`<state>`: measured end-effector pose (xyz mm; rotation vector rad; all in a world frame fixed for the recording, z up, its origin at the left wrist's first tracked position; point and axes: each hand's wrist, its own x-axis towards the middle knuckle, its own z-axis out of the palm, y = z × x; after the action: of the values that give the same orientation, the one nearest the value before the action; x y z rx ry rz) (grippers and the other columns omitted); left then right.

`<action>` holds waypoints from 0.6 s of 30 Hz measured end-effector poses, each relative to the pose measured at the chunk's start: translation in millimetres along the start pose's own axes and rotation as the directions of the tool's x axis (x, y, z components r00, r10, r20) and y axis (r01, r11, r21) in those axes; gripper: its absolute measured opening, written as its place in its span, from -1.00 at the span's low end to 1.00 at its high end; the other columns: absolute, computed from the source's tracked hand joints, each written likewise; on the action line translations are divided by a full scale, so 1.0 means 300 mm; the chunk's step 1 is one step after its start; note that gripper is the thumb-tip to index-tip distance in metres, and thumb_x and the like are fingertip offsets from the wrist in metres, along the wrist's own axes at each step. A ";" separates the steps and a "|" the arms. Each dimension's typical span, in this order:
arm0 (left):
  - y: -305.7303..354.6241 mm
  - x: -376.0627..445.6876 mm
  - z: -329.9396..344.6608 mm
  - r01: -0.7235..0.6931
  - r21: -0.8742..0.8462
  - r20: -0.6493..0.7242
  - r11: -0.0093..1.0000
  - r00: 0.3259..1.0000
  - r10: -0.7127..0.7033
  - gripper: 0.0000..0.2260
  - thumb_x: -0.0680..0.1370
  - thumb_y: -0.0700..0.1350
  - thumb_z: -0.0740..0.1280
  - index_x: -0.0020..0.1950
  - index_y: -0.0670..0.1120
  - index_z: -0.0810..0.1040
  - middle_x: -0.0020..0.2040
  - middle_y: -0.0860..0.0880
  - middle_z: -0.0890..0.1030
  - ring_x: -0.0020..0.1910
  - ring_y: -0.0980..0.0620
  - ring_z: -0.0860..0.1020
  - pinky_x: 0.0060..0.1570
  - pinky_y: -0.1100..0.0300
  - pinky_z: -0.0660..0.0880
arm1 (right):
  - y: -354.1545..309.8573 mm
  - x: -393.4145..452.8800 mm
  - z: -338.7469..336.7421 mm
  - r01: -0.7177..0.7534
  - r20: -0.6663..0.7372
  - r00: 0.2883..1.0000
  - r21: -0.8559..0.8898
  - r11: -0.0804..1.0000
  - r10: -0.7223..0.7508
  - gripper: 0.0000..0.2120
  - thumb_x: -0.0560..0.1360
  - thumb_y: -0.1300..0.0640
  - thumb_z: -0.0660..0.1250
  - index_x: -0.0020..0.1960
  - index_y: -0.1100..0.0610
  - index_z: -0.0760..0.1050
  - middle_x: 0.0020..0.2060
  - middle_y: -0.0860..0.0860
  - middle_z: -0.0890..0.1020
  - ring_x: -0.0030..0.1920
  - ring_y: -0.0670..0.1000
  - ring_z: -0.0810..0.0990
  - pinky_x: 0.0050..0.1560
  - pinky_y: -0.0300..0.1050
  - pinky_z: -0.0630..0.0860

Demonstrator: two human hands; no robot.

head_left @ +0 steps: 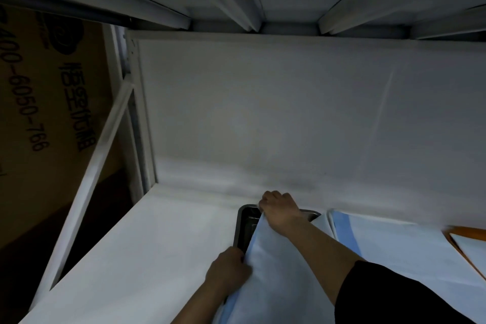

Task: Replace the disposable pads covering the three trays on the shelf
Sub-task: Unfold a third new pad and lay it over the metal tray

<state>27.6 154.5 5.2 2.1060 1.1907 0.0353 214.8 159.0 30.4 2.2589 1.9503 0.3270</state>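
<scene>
Both hands are working one pad (pixel 273 271) over the left-hand metal tray (pixel 243 229) on the white shelf (pixel 147 244), probably so its edges can be set or lifted at two corners at once. The right hand (pixel 278 209) is pinching the pad's far corner at the tray's back rim, its grip closed on the sheet; the left hand (pixel 227 269) is gripping the near left edge. The pad is looking thin, pale blue-white and limp, sagging between the hands, with the tray's dark rim showing to its left.

It looked like a storage or utility room; a white metal shelf (pixel 163 239) stood against a pale wall (pixel 289 113). A printed cardboard box (pixel 39 113) leaned beside it; a steel tray (pixel 243 229) sat on the shelf.
</scene>
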 end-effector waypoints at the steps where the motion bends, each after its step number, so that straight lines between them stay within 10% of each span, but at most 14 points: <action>1: -0.009 0.009 0.000 -0.003 -0.020 0.010 1.000 1.000 0.003 -0.77 0.52 -0.07 0.24 -0.29 0.02 0.26 -0.19 0.06 0.43 -0.09 0.02 0.49 -0.24 0.26 0.31 | -0.002 -0.004 0.004 -0.027 0.027 0.999 0.035 0.999 0.026 -0.64 0.53 0.29 0.13 0.31 0.17 0.37 0.31 0.12 0.36 0.31 0.13 0.32 0.23 0.01 0.26; 6: -0.016 0.009 -0.012 0.084 -0.262 0.125 0.961 0.991 -0.053 -0.74 0.56 -0.29 0.13 -0.33 -0.11 0.24 -0.41 -0.03 0.26 -0.54 0.11 0.25 -0.63 0.35 0.17 | -0.008 -0.031 0.007 -0.084 0.077 0.995 0.231 0.969 0.068 -0.35 0.54 0.34 0.07 0.56 0.04 -0.04 0.53 0.01 0.08 0.50 0.06 0.10 0.44 0.01 0.12; 10: -0.033 0.005 -0.018 0.185 -0.434 0.162 0.882 0.979 -0.125 -0.70 0.53 -0.32 0.12 -0.38 -0.11 0.21 -0.49 -0.04 0.21 -0.70 0.12 0.17 -0.58 0.37 0.07 | -0.024 -0.094 0.028 -0.161 0.029 0.986 0.418 0.894 0.164 -0.32 0.51 0.38 0.07 0.56 0.04 -0.03 0.53 0.01 0.12 0.48 0.04 0.16 0.44 -0.04 0.17; 18: -0.025 0.016 0.020 0.209 -0.491 0.070 0.846 0.977 -0.201 -0.68 0.60 -0.26 0.14 0.31 -0.37 0.40 0.10 -0.25 0.55 -0.13 -0.04 0.48 -0.14 0.18 0.44 | -0.095 -0.348 0.068 -0.323 0.188 0.946 0.572 0.754 0.263 -0.50 0.59 0.23 0.04 0.51 0.03 0.12 0.45 0.00 0.26 0.41 0.03 0.26 0.36 -0.07 0.20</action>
<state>27.0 157.1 -5.1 1.5192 1.2361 0.2052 178.4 60.8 -3.8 2.9063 1.8166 -0.4441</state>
